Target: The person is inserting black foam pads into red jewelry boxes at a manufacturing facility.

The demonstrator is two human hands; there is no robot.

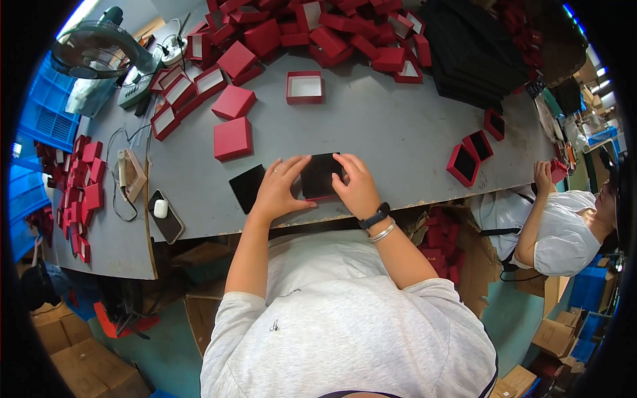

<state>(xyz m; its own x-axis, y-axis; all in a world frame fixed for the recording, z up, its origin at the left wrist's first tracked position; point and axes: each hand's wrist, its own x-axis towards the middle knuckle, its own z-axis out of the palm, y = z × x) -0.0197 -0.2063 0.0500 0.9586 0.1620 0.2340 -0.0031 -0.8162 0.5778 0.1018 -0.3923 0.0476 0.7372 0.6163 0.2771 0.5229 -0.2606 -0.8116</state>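
Note:
A small red box topped by a black square insert (318, 174) lies on the grey table near its front edge, between my two hands. My left hand (282, 189) is against its left side, fingers at the far corner and thumb at the front, holding it. My right hand (355, 188) grips the right side, its fingertips over the black surface. Only a sliver of red shows at the front, so how deep the insert sits cannot be told. Just left of my left hand a flat black square pad (248, 188) lies partly behind the wrist.
Red boxes (232, 140) and an open red box (304, 87) lie farther back, before a large heap. Black sheets (468, 50) are stacked at the far right. Black-filled boxes (463, 165) lie right. A phone (166, 215), glue gun (123, 169) and fan (99, 50) stand left. A co-worker (564, 225) sits right.

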